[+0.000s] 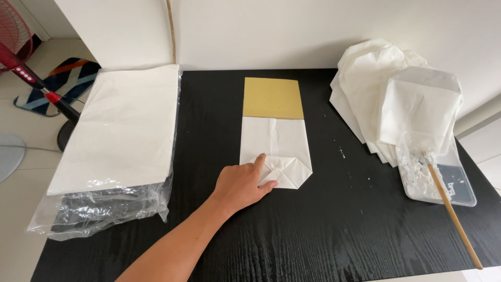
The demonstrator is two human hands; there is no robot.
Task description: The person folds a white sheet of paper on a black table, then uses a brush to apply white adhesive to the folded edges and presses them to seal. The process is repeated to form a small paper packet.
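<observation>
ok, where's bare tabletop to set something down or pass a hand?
Widest bare stretch: the table front, below the paper bag and left hand. Also a strip between bag and tray, flecked with white spots, and a narrow lane between the wrapped paper stack and bag. Crowded: right rear, where the pile of folded bags overlaps the tray and its stick.

Bright even daylight, soft faint shadows, mild sheen on the black table, sharp focus, slight wide-angle edge distortion

The left hand covers the near left corner of the folded white paper bag. Its arm is cut off by the bottom edge. The wooden stick runs out at the lower right. The red fan is cropped at the left.
</observation>
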